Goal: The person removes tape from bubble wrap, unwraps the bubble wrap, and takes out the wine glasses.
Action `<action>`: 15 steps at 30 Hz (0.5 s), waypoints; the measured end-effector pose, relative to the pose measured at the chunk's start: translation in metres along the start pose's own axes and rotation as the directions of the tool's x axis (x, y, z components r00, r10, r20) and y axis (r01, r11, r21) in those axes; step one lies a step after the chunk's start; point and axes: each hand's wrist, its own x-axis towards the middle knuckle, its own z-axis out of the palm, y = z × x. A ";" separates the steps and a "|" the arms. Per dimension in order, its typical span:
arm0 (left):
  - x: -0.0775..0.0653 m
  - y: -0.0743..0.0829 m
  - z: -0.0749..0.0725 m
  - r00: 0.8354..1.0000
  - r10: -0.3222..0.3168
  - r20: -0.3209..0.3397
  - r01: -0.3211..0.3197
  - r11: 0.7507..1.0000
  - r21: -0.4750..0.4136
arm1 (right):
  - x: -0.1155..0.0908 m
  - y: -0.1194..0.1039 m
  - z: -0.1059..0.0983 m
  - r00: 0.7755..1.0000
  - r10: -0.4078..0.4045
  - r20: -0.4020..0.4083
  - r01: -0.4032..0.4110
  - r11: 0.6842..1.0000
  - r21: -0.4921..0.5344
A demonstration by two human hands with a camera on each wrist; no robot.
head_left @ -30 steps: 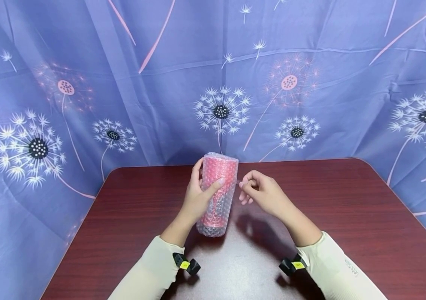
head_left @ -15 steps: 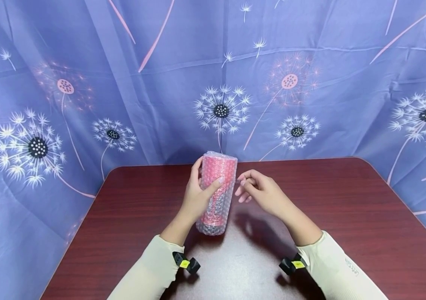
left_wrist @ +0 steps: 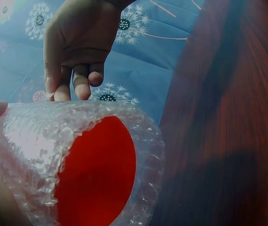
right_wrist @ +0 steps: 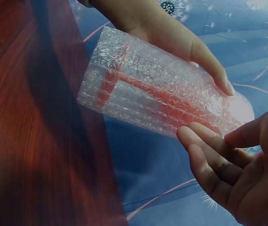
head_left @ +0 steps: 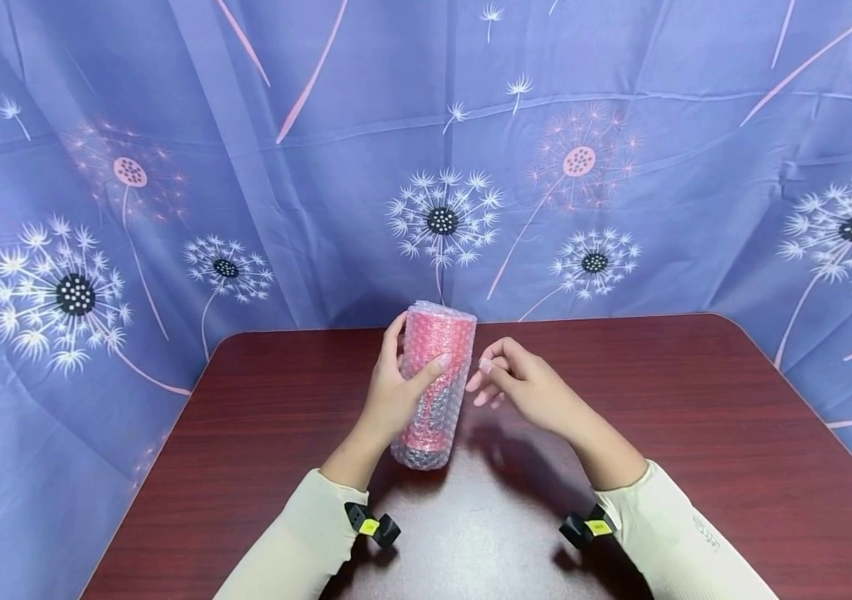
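Fingers of the left hand clasp a red package, tilted over the far part of the desk; those of the right hand bend just right of it, thumb and forefinger close together, perhaps on a bit of film, though I cannot tell. Working at the bubble wrap seems the step in hand, the next move likely wanting a steady hold and gentle pull. Clear wrap surrounds the package, whose contents are hidden.

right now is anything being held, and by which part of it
The left hand holds the bubble-wrapped cylinder by its sides, around the upper half as seen in the head view. Whether the right hand pinches anything cannot be told.
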 end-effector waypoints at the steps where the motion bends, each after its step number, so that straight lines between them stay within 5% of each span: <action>1: 0.000 0.000 0.000 1.000 0.001 0.001 -0.001 1.000 -0.001 | 0.000 0.000 0.000 1.000 0.000 -0.002 0.000 1.000 -0.002; 10: 0.000 0.001 -0.001 1.000 -0.006 0.010 0.007 1.000 -0.021 | -0.003 -0.002 -0.002 0.999 0.000 -0.055 -0.005 0.996 -0.089; 15: 0.000 0.001 0.000 1.000 -0.013 0.011 0.013 1.000 -0.021 | -0.003 -0.002 -0.003 0.999 0.021 -0.041 -0.023 0.999 -0.032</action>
